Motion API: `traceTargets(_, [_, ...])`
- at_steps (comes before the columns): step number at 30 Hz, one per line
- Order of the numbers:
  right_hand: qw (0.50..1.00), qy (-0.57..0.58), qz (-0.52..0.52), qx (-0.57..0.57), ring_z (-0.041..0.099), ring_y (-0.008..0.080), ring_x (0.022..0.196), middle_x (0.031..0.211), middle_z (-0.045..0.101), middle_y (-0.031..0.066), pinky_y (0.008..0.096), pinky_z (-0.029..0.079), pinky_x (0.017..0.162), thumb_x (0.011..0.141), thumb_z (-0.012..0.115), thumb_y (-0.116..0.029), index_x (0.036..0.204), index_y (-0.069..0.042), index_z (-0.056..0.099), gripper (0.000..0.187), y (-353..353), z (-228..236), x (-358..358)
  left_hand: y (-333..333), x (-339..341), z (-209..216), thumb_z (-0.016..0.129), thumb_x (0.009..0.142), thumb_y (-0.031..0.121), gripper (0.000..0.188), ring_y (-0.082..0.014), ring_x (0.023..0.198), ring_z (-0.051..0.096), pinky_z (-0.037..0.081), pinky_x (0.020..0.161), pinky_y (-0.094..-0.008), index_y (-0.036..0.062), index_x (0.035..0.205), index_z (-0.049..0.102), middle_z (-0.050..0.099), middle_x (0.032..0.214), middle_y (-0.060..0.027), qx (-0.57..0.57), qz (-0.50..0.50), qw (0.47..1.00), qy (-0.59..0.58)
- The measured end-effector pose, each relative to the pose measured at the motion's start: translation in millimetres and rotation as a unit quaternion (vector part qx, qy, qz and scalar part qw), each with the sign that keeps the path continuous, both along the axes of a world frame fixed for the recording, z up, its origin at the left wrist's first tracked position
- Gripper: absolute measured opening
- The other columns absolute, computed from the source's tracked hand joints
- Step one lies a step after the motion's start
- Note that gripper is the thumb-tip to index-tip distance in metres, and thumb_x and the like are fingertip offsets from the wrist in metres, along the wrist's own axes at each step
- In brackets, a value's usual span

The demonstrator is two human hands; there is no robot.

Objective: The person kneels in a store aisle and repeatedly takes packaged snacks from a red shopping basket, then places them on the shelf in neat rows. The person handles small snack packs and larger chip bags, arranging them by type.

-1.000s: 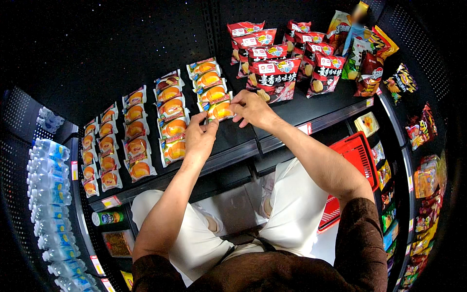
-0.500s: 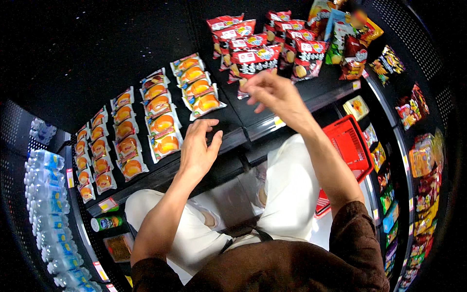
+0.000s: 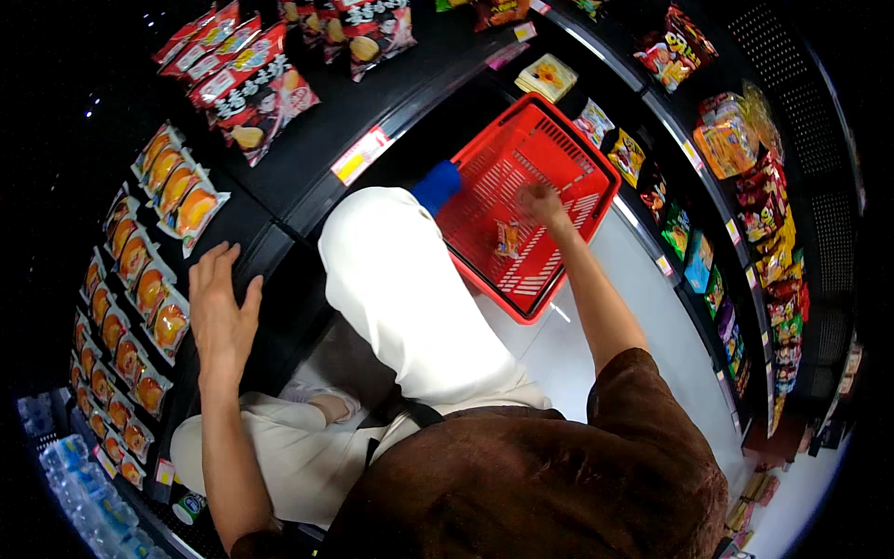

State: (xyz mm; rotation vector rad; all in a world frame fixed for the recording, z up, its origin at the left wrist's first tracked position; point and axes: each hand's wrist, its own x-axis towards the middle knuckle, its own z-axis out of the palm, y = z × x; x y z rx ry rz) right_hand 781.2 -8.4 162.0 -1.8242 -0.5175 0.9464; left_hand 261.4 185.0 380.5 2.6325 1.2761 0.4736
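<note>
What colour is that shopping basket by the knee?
The shopping basket is bright red, best seen in the head view.

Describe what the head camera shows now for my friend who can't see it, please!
A person's blurred right hand is over a red basket with a small orange packet in it. The left hand, open and empty, is by a black shelf holding rows of orange-and-white packets and red snack bags.

Corners go pitch black and the fisheye bends that long silver shelf strip (image 3: 596, 49) hard. White fabric trousers (image 3: 419, 289) nearly blow out, the pale glossy floor (image 3: 652, 312) catches glare, and the bare right hand (image 3: 540, 203) looks motion-blurred.
</note>
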Motion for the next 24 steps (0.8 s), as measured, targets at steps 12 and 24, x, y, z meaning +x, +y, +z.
traceTargets(12, [0.861, -0.397, 0.126, -0.292, 0.060, 0.0394, 0.112, 0.119, 0.063, 0.0242, 0.0479, 0.050, 0.090, 0.086, 0.065, -0.021, 0.126, -0.008, 0.056, 0.043, -28, -194, 3, -2, 1, 5, 0.071, 0.083, 0.017, 0.057, -0.0389, 0.125, 0.049, 0.039, 0.107, -0.0476, 0.0022, 0.135, 0.054, 0.052, 0.138, -0.0205, -0.048, 0.012, 0.998, 0.047])
traceTargets(24, [0.842, -0.435, 0.256, -0.191, 0.061, 0.0331, 0.070, 0.076, 0.061, 0.0166, 0.0465, 0.053, 0.066, 0.085, 0.068, -0.028, 0.092, -0.007, 0.053, 0.026, -34, -221, 9, 3, -3, 12, 0.079, 0.074, 0.016, 0.062, -0.0369, 0.121, 0.050, 0.042, 0.103, -0.0427, -0.0007, 0.129, 0.056, 0.052, 0.136, -0.0189, -0.053, 0.003, 0.998, 0.027])
